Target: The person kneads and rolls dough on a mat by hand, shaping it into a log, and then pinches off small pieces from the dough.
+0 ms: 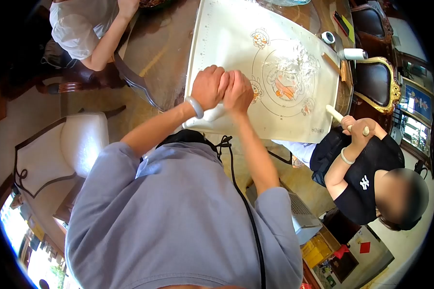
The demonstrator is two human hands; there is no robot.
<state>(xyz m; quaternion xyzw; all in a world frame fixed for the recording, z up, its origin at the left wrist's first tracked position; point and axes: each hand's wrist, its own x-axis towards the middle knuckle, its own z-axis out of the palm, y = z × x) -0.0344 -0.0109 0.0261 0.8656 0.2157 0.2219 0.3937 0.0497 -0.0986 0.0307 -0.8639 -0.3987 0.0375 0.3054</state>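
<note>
Where I have the left grip (207, 89) over the pale dough (214, 114), near the close edge of the printed pastry mat (229, 36), its curled fingers touch those of the right grip (237, 91); I can't tell whether either pinches dough. I'd share weight evenly through both palms, keeping the lump inboard, with loose flour (301, 60) within reach farther right.

Powder (301, 59) on mat (270, 126) — on table (165, 36)

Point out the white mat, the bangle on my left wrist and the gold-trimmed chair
White mat (226, 38): head view, bare upper-left area.
Bangle (196, 106): head view, middle of the band.
Gold-trimmed chair (371, 82): head view, dark backrest.
</note>
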